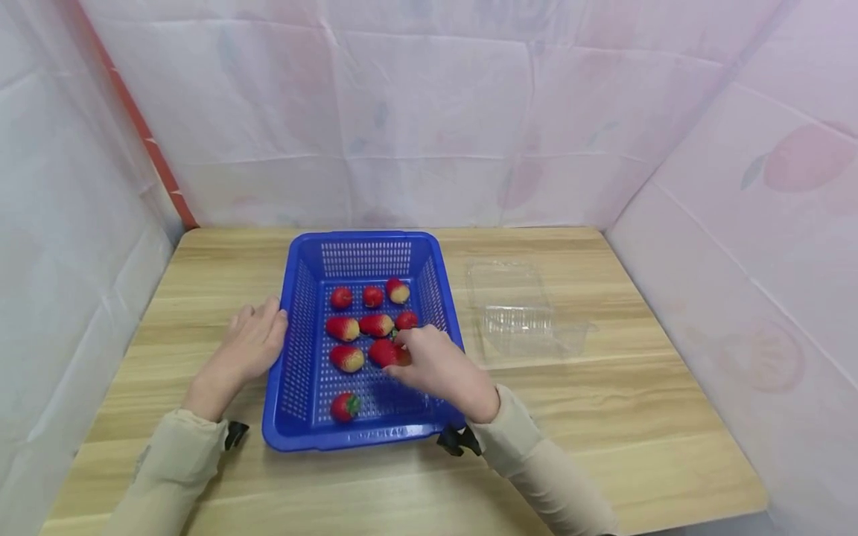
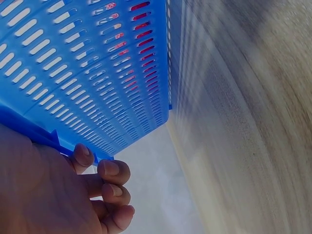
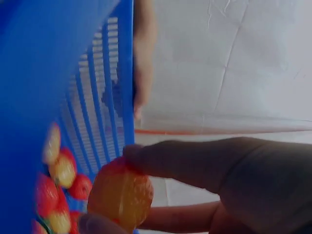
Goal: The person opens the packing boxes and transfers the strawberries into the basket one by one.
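Note:
My right hand [image 1: 432,361] reaches into the blue plastic basket [image 1: 291,439] from its right side. Between thumb and fingers it pinches a red-and-yellow fruit [image 3: 119,195], which fills the lower middle of the right wrist view. Its yellow part is largely covered by the hand in the head view. At the basket's left rim, my left hand [image 1: 248,339] touches the outside with loosely bent fingers [image 2: 114,168]. Several other fruits lie in the basket: red-and-yellow ones [image 1: 343,328], round red ones [image 1: 341,298], and a red strawberry with green leaves [image 1: 345,407] near the front.
A clear plastic clamshell box [image 1: 516,313] stands with its lid up on the wooden table [image 1: 603,432], right of the basket. White printed cloth walls [image 1: 429,112] rise behind the table and along both sides.

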`<move>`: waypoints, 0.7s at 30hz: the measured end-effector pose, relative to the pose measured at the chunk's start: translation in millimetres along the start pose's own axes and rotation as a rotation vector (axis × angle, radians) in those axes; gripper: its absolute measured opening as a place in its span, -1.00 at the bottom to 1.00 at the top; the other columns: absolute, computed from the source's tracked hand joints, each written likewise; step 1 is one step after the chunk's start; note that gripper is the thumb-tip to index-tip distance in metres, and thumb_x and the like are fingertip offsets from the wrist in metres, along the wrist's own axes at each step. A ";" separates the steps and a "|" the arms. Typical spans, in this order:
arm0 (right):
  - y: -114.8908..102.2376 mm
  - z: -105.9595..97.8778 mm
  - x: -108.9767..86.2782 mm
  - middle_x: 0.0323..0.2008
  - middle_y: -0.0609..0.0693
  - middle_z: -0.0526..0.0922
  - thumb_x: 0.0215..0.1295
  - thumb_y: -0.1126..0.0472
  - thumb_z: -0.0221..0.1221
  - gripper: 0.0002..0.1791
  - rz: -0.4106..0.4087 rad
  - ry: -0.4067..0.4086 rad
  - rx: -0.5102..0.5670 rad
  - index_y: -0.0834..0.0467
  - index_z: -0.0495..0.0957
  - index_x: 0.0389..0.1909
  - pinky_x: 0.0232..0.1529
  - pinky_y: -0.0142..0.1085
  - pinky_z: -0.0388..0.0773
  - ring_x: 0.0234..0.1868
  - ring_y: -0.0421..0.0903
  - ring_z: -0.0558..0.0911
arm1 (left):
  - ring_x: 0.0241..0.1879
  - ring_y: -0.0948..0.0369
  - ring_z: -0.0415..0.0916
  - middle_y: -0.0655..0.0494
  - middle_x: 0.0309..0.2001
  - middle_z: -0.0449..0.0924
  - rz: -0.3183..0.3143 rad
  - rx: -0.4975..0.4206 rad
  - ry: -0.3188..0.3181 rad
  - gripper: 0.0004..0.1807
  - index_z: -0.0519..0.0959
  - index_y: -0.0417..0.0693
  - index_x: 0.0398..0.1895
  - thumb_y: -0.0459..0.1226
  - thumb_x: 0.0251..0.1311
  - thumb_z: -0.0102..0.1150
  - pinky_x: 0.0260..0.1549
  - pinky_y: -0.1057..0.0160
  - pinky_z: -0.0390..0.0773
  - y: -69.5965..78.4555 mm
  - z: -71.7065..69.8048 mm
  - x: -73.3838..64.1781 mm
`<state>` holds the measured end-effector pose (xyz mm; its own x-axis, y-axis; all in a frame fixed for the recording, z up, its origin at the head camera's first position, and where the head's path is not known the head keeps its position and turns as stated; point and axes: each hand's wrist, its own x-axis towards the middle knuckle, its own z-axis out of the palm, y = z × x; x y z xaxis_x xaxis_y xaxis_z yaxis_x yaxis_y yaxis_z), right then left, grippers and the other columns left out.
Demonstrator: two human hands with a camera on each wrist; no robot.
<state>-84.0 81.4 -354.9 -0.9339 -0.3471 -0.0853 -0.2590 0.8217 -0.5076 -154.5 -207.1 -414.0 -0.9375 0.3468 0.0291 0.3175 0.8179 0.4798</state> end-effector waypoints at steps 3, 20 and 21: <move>-3.8 12.7 -1.4 -0.64 -0.12 0.38 0.15 0.14 0.42 -0.74 0.010 -0.011 -0.059 0.13 0.51 -0.50 -0.60 -0.36 0.31 -0.63 -0.21 0.38 | -0.30 -0.07 0.21 -0.03 -0.39 0.35 0.002 -0.005 -0.008 -0.65 0.25 -0.11 -0.20 -0.13 0.54 -0.57 -0.23 -0.02 0.14 -0.4 -0.1 0.0; -11.5 54.9 -0.4 -0.63 -0.08 0.45 0.16 0.44 0.23 -0.85 0.019 -0.216 -0.247 0.16 0.53 -0.49 -0.57 -0.40 0.45 -0.62 -0.22 0.44 | -0.26 -0.11 0.23 -0.06 -0.37 0.38 -0.001 -0.003 -0.019 -0.65 0.25 -0.14 -0.17 -0.14 0.54 -0.57 -0.21 -0.04 0.13 -0.5 0.2 0.3; -12.5 55.8 0.7 -0.63 -0.08 0.46 0.17 0.44 0.22 -0.85 0.010 -0.237 -0.263 0.16 0.55 -0.49 -0.58 -0.41 0.45 -0.63 -0.23 0.44 | -0.26 -0.11 0.23 -0.06 -0.37 0.39 -0.004 -0.005 -0.019 -0.65 0.25 -0.14 -0.17 -0.14 0.54 -0.57 -0.21 -0.04 0.13 -1.1 -0.2 -0.3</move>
<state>-67.6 45.7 -396.5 -0.8617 -0.4084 -0.3011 -0.3335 0.9031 -0.2705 -154.6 -208.2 -414.3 -0.9358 0.3524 0.0104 0.3130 0.8171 0.4842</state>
